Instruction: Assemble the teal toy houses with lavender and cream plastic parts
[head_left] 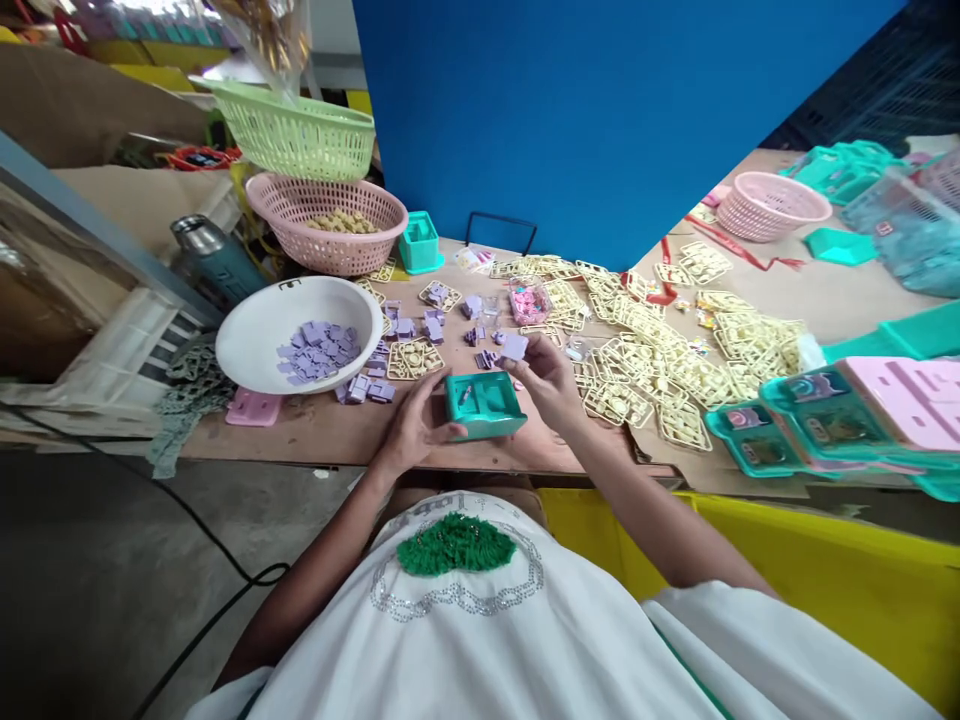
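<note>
In the middle of the table's front edge is a teal plastic box [487, 408] with an open compartment. My left hand [414, 425] is closed on its left side, thumb along the front. Just above the box's right corner, my right hand [551, 380] pinches a small flat lilac plastic piece [514, 347] between thumb and fingertips. Several lilac parts [487, 358] lie right behind the box. A white bowl [240, 350] on the left holds a heap of lilac pieces [319, 352].
Cream plastic frames [637, 360] are spread over the table's right half. Teal and pink housings [810, 420] stand at the right edge. A pink basket [330, 245] sits at the back left under a green basket [292, 130]. A blue panel [555, 130] rises behind.
</note>
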